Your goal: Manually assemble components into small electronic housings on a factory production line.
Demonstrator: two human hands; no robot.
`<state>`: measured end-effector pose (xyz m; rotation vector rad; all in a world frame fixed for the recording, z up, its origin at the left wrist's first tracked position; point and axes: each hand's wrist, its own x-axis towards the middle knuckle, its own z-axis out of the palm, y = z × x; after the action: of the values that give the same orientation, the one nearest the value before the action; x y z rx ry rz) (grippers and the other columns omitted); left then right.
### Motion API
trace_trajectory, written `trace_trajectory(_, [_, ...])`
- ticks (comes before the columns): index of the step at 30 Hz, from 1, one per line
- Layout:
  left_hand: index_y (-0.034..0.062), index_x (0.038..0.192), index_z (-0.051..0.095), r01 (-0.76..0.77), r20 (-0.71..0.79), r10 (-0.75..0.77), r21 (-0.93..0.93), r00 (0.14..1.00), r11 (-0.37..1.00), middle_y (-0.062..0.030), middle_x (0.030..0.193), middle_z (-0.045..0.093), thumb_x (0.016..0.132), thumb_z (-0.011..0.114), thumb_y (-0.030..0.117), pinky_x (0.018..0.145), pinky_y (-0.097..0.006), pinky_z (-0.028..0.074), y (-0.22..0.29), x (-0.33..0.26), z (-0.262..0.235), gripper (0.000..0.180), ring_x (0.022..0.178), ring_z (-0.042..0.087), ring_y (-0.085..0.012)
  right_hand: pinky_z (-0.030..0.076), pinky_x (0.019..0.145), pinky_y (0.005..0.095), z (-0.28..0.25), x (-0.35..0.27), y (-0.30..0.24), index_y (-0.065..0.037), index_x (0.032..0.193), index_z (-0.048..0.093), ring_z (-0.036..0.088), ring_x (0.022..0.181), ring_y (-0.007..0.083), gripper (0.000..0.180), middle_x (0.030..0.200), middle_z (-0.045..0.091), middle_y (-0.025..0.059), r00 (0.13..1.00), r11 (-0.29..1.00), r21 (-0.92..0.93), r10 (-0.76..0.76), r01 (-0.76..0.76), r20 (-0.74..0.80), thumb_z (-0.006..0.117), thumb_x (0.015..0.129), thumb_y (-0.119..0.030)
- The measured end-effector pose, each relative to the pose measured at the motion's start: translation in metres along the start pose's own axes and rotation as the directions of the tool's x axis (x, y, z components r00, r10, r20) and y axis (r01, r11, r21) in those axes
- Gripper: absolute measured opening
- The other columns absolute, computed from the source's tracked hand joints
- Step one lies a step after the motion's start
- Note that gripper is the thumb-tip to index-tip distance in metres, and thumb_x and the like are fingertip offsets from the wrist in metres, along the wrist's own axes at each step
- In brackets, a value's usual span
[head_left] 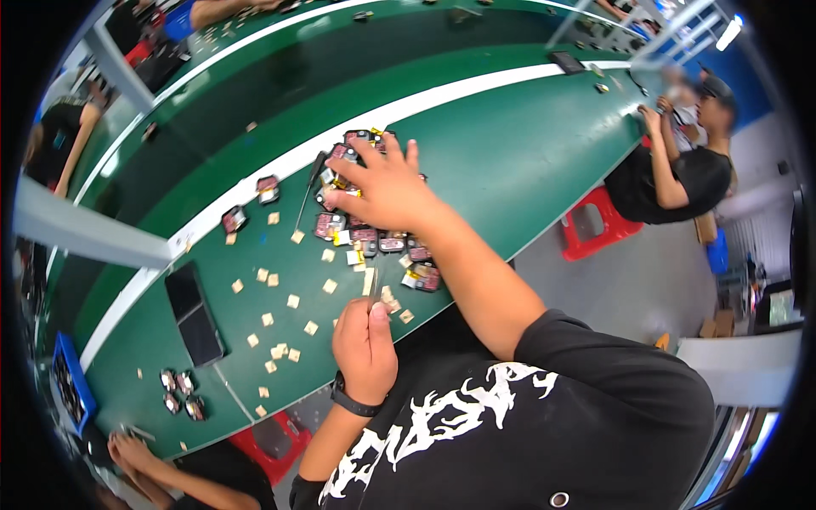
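Two hands over the green bench (501, 153). Near edge: left hand (365, 348) has its grip pinched on a thin grey metal tool (376, 289); steady thumb pressure advised, tip kept clear of the small beige square pieces (293, 301). Beyond: right hand (391, 194) has its grip spread over a pile of black-and-dark-red plastic units (363, 236), reaching toward the white far edge; contact unclear. Judgement: take single units by their sides, without dragging the thin black rod (308, 193) beside the pile.

Green table (489, 149), black devices (330, 226), beige squares (293, 301)
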<state>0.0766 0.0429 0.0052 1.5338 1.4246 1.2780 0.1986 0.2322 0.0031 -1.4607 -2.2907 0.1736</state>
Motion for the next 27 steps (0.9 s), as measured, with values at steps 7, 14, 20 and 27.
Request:
trace_trajectory(7, [0.0000,0.098,0.055,0.171,-0.111,-0.219,-0.335,0.969,0.927,-0.0063,0.084,0.062,0.107,0.039,0.024,0.062,-0.023,0.040,0.013,-0.003,-0.011,0.031,0.068,0.052,-0.0086,0.039,0.107,0.0353,-0.069,-0.001,0.010,-0.001,0.125,0.061,0.051,0.129,0.0286,0.043,0.136,0.056,0.0183,0.969,0.646,0.757,0.112,0.097,-0.220,0.066,0.092,-0.027])
trace_trajectory(14, [-0.0027,0.108,0.058,0.146,0.203,-0.104,-0.206,0.974,0.968,-0.0075,0.086,0.062,0.105,0.047,0.020,0.064,-0.025,0.044,0.030,0.022,0.022,0.025,0.072,0.056,-0.0113,0.051,0.092,0.0319,-0.092,-0.095,-0.016,0.003,0.112,0.067,0.063,0.107,0.0197,0.022,0.116,0.066,0.0140,0.939,0.114,0.958,-0.195,-0.264,0.282,0.061,0.096,-0.011])
trace_trajectory(20, [0.0005,0.111,0.062,-0.242,0.052,0.262,0.582,0.964,0.776,-0.0143,0.103,0.061,0.077,0.081,0.018,0.078,-0.039,0.048,0.030,0.029,0.033,0.044,0.090,0.059,-0.0294,0.050,0.073,0.0235,-0.113,-0.128,0.053,0.001,0.118,0.062,0.060,0.078,0.0108,0.024,0.091,0.068,0.0076,0.963,0.090,0.970,0.167,-0.227,0.210,0.055,0.101,-0.015])
trace_trajectory(27, [0.0019,0.104,0.064,-0.226,0.253,0.111,0.487,0.961,0.844,-0.0117,0.097,0.062,0.076,0.077,0.009,0.076,-0.040,0.048,0.020,0.031,0.052,0.032,0.087,0.059,-0.0325,0.045,0.064,0.0212,-0.103,-0.152,0.052,0.004,0.106,0.068,0.054,0.070,0.0060,0.023,0.085,0.063,0.0011,0.883,0.314,0.831,0.263,-0.459,0.389,0.058,0.100,-0.016])
